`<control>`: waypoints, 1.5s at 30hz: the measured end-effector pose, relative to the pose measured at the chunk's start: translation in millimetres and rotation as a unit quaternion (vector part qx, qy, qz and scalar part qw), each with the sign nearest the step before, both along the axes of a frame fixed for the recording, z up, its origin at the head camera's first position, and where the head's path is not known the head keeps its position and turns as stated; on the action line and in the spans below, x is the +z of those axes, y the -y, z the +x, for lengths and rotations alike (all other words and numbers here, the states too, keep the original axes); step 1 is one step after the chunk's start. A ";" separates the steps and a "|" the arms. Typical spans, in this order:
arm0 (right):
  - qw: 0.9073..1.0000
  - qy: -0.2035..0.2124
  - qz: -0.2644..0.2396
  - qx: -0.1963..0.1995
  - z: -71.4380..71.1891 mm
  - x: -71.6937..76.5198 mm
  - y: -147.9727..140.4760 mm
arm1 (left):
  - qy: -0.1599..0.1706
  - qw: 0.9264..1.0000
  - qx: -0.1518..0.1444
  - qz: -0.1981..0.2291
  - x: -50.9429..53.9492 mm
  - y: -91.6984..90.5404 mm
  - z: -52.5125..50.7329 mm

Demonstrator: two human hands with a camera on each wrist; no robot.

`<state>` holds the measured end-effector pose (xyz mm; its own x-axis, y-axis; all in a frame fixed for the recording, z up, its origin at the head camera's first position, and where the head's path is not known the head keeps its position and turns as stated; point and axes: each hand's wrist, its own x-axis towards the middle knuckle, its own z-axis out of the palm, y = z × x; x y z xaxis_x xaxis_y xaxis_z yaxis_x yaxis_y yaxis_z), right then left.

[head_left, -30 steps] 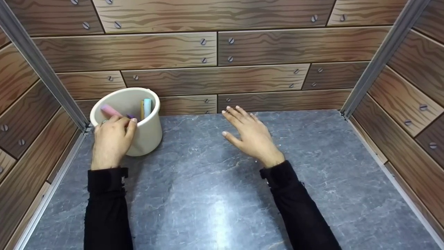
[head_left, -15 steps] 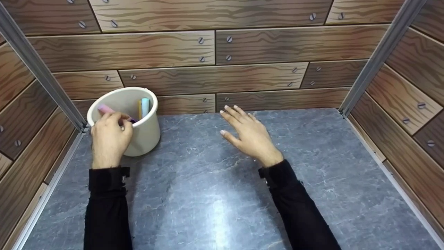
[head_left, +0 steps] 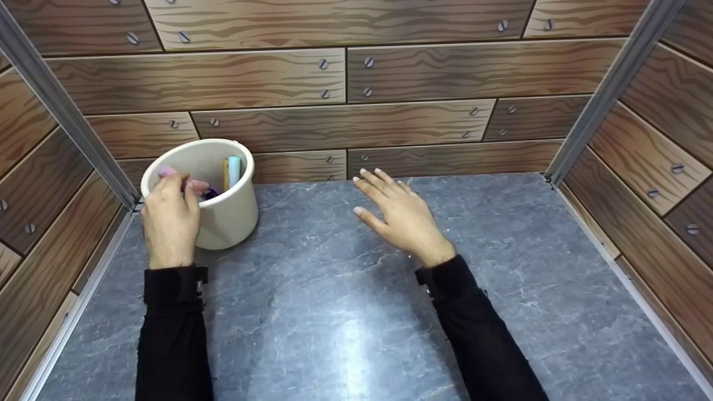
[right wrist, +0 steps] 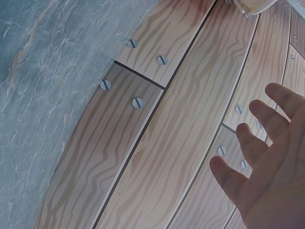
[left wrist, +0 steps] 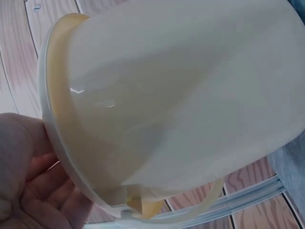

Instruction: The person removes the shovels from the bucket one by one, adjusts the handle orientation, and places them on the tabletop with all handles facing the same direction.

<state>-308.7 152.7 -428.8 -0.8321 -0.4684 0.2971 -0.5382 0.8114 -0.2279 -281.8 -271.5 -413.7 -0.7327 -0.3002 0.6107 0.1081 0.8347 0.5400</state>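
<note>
A cream bucket [head_left: 229,220] stands at the far left of the table; its outer side and handle [left wrist: 213,194] fill much of the left wrist view. My left hand [head_left: 170,227] is at the near rim, its fingers bent over into the bucket beside a pink stick-like thing [head_left: 165,170]. Whether the fingers pinch anything is hidden. Inside are also a light blue stick-like thing [head_left: 234,168], a narrow yellow one [head_left: 225,174] and something purple [head_left: 211,194]. Over the middle right of the table, my right hand [head_left: 404,218] has its fingers spread and holds nothing.
A grey marbled tabletop [head_left: 312,289] spreads below both hands. Wood-patterned panels [head_left: 423,72] close off the back and sides, with metal corner posts [head_left: 607,83] at left and right. The bucket is close to the back left corner.
My left hand has shifted a little to the left at the rim, and its fingers have moved about inside the bucket, showing more purple. My right hand has stayed still.
</note>
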 end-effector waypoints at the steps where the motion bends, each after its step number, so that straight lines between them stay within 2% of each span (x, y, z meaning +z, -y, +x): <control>1: 1.000 0.000 0.000 0.000 0.0 0.0 -0.1 | -0.004 1.000 -0.002 0.002 -0.1 0.1 -0.4; 10: 1.000 -0.004 -0.009 0.008 -0.1 0.1 -0.7 | -0.063 0.998 -0.004 0.031 0.7 -1.3 -1.8; 20: 1.000 -0.010 -0.009 0.008 -0.9 1.1 -2.3 | -0.114 0.993 -0.014 0.032 9.9 -5.1 2.0; 30: 1.000 -0.009 -0.009 0.007 -1.2 2.3 -3.3 | -0.147 0.989 -0.022 0.016 19.6 -11.5 8.5; 36: 1.000 -0.006 -0.012 0.006 -0.4 3.0 -4.2 | -0.192 0.980 -0.042 0.009 21.4 -16.6 9.5; 45: 1.000 0.001 -0.009 0.004 -0.1 5.6 -5.0 | -0.251 0.963 -0.080 -0.049 17.9 -21.1 6.1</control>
